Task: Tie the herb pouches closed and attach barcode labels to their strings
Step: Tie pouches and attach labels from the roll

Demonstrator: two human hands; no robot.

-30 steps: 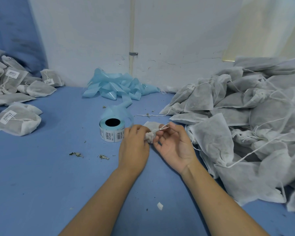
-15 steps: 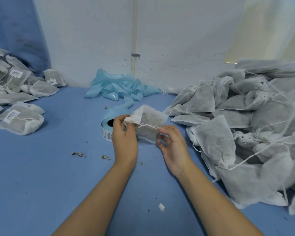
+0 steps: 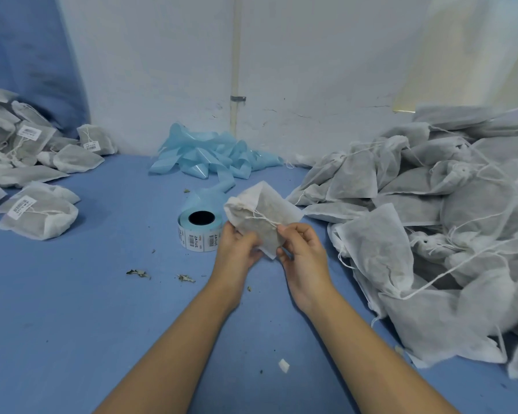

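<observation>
A white, semi-translucent non-woven fabric pouch with a dark, grainy filling showing through its thin walls is held up off the blue table surface, near the middle of the view. Its gathered, puckered neck points up and to the left, and a thin white cotton string runs from that neck down across the flat face of the pouch. The left hand grips the pouch's lower left edge with curled fingers. The right hand pinches the string's free end between thumb and forefinger, its other fingers curled against the pouch's lower right corner.

Just behind the left hand stands a roll of white barcode labels on pale blue glossy backing, its dark hollow core facing up. A strip of that backing trails away to a crumpled heap of pale blue glossy ribbon against the scuffed white wall.

To the right slumps a large, soft pile of white pouches with loose strings. To the left lies a smaller group of flattened pouches carrying white barcode tags. Dry greyish herb crumbs and a small white scrap dot the matte blue surface.
</observation>
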